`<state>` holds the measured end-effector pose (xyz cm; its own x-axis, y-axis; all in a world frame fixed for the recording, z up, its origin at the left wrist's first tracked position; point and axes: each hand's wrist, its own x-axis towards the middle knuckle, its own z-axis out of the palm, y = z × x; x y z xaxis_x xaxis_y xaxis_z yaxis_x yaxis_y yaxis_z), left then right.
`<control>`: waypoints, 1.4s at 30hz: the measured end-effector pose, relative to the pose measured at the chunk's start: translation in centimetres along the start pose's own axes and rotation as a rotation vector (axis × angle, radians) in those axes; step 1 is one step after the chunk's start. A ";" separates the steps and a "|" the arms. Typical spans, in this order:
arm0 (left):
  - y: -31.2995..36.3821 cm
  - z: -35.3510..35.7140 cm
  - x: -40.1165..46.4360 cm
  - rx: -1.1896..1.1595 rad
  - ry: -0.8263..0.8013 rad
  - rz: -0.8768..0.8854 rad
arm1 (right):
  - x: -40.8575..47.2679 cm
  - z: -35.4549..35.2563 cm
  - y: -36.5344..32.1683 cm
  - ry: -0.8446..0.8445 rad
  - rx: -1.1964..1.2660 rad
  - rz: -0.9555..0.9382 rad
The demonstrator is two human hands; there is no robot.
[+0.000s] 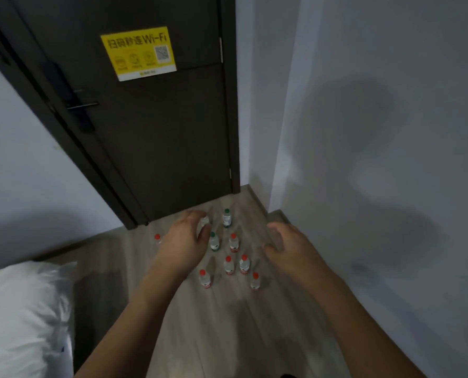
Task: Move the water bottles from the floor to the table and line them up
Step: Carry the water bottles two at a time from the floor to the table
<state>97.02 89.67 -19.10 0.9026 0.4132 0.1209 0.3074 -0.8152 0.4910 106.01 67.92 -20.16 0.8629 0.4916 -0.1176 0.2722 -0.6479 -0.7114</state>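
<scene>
A: Starting at the bottom of the frame, what is nearest?

B: Two bare forearms rising from the lower edge, and a white pillow [22, 317] in the lower left corner. Past them, mid-frame, the water bottles [228, 264] stand upright on the wooden floor [227, 331] in a loose cluster, red-capped ones nearer and two green-capped ones [226, 217] further up.

A: Which step is this?

B: I judge it the pick-up stage. Most of the bottles stand on the floor, and no table is in view, so the lining up is not yet begun.

A: The hands?

B: The left hand [185, 238], left of centre, is curled around a bottle [204, 223], which shows pale between thumb and fingers; it appears to be gripped, though blur leaves that short of certain. The right hand [284, 240], right of centre, is half curled with the fingers bent. Something faint and clear may sit inside it, but I cannot tell whether it holds anything.

A: And next?

B: Probably lifting what is held without knocking the close-set neighbours, then turning to find the table. Further up the frame are only the dark door [156, 137] with a yellow Wi-Fi sticker [138, 53] and grey walls.
</scene>
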 end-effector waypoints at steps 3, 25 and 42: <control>-1.3 2.2 3.6 0.011 -0.080 -0.002 | 3.8 0.8 1.3 -0.037 0.024 0.080; -21.9 40.2 24.0 0.038 -0.640 0.025 | 31.9 26.3 28.0 -0.204 -0.051 0.477; -35.8 75.2 25.3 0.461 -0.632 0.471 | 35.5 51.4 51.8 -0.372 -0.307 0.751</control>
<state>131.50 98.81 -98.48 0.9205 -0.1920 -0.3402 -0.1672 -0.9807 0.1012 128.83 81.72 -96.80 0.6801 -0.0029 -0.7331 -0.1611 -0.9761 -0.1456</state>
